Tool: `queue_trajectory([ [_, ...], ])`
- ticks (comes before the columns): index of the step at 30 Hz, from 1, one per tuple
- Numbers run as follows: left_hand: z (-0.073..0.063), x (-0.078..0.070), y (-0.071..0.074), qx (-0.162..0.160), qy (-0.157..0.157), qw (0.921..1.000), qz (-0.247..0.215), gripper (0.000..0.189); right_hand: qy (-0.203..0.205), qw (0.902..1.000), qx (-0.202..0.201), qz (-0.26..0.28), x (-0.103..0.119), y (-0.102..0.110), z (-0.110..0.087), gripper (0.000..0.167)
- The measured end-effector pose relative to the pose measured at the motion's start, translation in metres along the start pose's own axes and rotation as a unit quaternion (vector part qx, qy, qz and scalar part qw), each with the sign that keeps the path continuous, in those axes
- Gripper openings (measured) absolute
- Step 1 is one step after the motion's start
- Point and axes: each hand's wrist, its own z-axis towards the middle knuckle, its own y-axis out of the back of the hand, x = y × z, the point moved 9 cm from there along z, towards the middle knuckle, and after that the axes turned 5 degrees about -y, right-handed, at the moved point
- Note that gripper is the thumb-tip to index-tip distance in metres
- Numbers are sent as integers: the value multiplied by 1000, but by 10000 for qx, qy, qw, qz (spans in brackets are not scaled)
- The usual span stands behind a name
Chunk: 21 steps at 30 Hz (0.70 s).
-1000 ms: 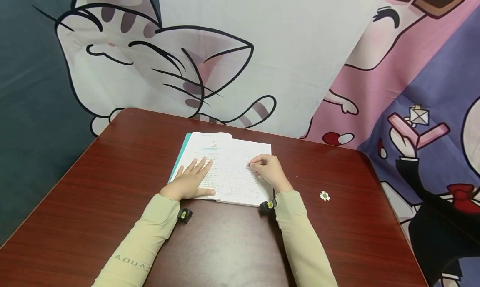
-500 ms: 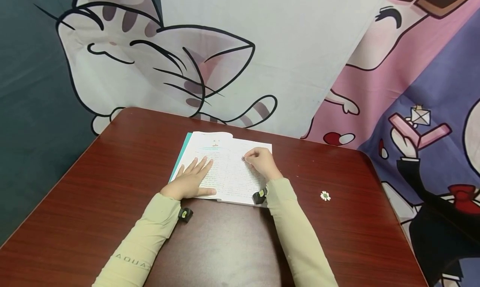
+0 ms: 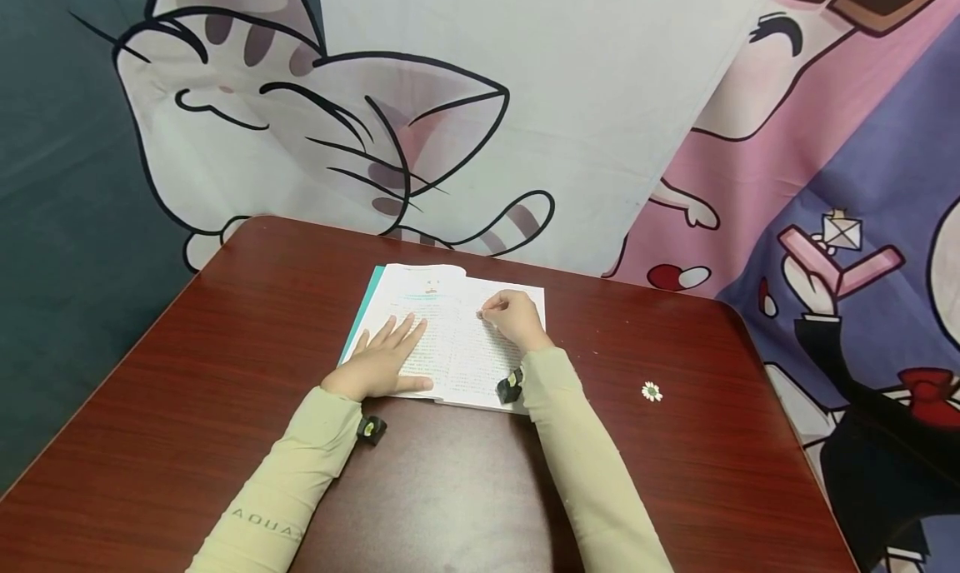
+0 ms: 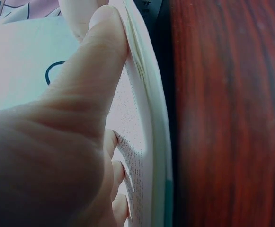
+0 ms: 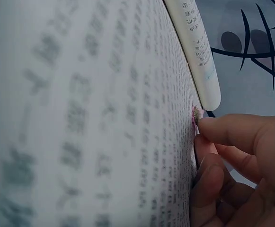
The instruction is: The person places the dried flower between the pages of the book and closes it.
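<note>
An open book [image 3: 474,369] with printed pages and a teal cover edge lies on the table. My left hand [image 3: 377,368] rests flat on its left page, fingers spread. In the left wrist view, the thumb [image 4: 92,66] lies along the page near the book's lower edge. Over the right page, my right hand [image 3: 516,317] pinches a small pink flower [image 5: 196,115] between thumb and index finger. The right wrist view has this flower right at the page surface, close to the raised inner edge of the opposite page. Part of the bloom is hidden by the fingertips.
A white daisy-like flower [image 3: 651,391] lies on the reddish-brown table [image 3: 720,473], right of the book. Tiny specks dot the wood between them. Behind the table's far edge hangs a cartoon-printed cloth [image 3: 585,140].
My right hand has moved left and slightly toward the far side over the right page, carrying the small flower toward the book's middle. The left hand has stayed in place.
</note>
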Motion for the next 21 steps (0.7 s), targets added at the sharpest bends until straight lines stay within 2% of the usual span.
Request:
queue_trajectory([
  [9, -1, 0, -1, 4, -4, 10000, -20, 100, -183, 9996, 25, 203, -5, 3, -6, 12],
  [15, -2, 0, 2, -46, 28, 10000, 35, 98, 6, 9999, -24, 148, -3, 11, -21, 11],
  [21, -2, -1, 2, -43, 13, 10000, 50, 98, 27, 9987, -251, 435, -9, 27, -38, 17],
])
